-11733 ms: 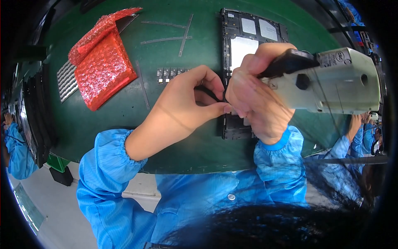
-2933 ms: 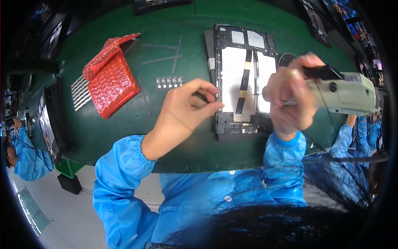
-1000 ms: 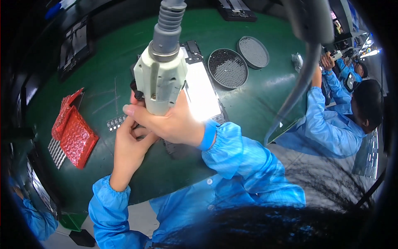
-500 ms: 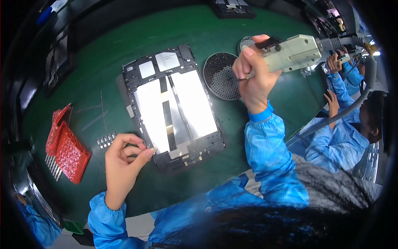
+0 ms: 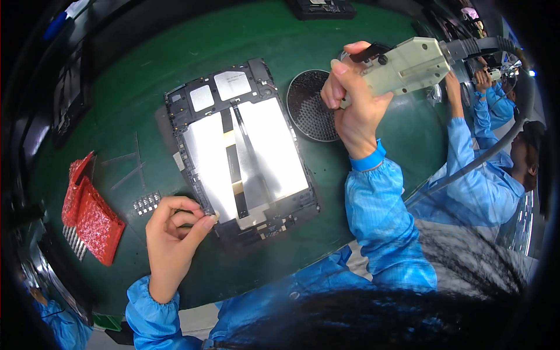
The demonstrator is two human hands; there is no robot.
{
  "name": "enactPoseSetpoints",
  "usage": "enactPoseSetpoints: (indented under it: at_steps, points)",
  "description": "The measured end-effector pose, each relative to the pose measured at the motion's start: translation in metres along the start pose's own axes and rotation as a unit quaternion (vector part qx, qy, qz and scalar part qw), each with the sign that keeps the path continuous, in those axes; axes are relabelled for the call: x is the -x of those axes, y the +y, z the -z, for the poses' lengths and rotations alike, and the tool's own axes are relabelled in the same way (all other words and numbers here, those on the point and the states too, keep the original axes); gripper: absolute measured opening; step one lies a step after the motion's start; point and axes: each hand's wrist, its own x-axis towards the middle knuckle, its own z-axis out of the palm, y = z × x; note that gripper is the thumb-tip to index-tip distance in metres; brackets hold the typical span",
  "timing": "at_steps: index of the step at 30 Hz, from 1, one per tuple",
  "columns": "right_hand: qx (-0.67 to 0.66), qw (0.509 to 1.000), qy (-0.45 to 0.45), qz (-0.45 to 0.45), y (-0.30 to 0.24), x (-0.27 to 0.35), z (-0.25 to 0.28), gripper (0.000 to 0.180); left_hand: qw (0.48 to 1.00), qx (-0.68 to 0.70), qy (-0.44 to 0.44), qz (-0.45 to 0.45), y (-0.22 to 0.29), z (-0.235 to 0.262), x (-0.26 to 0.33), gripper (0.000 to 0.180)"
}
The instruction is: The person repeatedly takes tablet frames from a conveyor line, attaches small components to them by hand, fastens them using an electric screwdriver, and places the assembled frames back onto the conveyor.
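Note:
An opened tablet-like device point(image 5: 265, 169) lies on the green table, its black frame surrounding bright silver panels and a dark ribbon strip. At its lower left corner is my left hand point(image 5: 178, 236), thumb and forefinger pinched together. Something small and pale may be between those fingertips; I cannot make it out. My right hand point(image 5: 359, 114) is wrapped round a pale grey-green electric screwdriver point(image 5: 411, 67) with a black lever, held above the table to the right of the device. The screwdriver's tip is hidden by my fingers. Below that hand sits a round dish point(image 5: 312, 108) of tiny dark pieces, probably screws.
Left of the device lie a red bubble-wrap pouch point(image 5: 100, 221) and a small strip of metallic parts point(image 5: 147, 203). A thick cable point(image 5: 513, 131) curves down from the screwdriver at right. Another dark device point(image 5: 321, 8) rests at the far edge. A co-worker in blue point(image 5: 475, 186) sits at right.
The view has shifted slightly. My hands keep nearly the same poses, the left pinched at the device's corner, the right round the electric screwdriver. The co-worker at right has raised an arm.

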Motion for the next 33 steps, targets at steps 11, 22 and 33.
enactPoseSetpoints:
  at_steps: [11, 22, 33]
  points:
    - [0.095, 0.995, -0.003, 0.033, -0.002, 0.005, -0.014, 0.031, 0.998, 0.04, -0.039, -0.041, -0.012, 0.008, -0.004, 0.025]
    - [-0.166, 0.951, -0.234, -0.112, -0.03, 0.102, -0.119, 0.042, 0.994, 0.07, -0.067, -0.042, -0.016, 0.02, -0.009, 0.022]
    - [0.095, 0.974, -0.178, -0.103, -0.018, 0.127, -0.126, 0.041, 0.994, 0.022, -0.049, -0.092, -0.019, 0.022, -0.008, 0.022]
